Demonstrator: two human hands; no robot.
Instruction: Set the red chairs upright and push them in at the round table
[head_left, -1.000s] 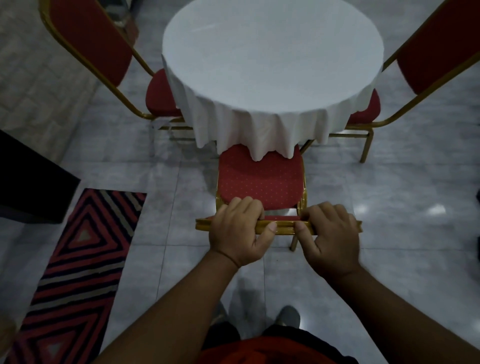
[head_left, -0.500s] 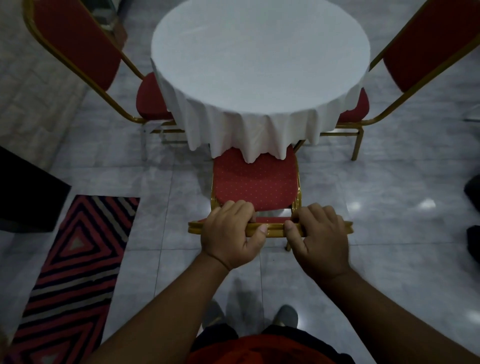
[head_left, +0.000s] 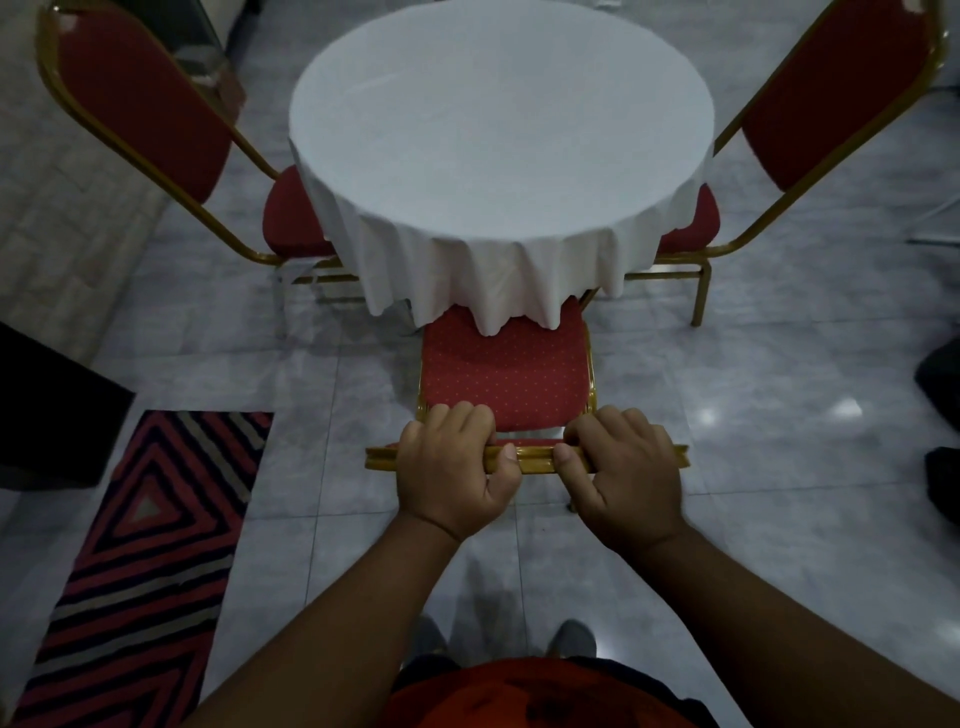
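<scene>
Both grips are closed over the gilt top rail: my left hand (head_left: 457, 462) and right hand (head_left: 623, 467) wrapped around the near chair (head_left: 504, 379) at lower centre. Its rigid metal frame should slide readily on tile; its seat already noses under the tabletop (head_left: 498, 119).

A striped rug in red, black and grey bands (head_left: 140, 561) lies on the glossy grey marble-tile floor (head_left: 769, 519) at eight o'clock. A dark boxy furniture piece (head_left: 47, 415) stands at nine o'clock, touching the rug's far edge.
</scene>
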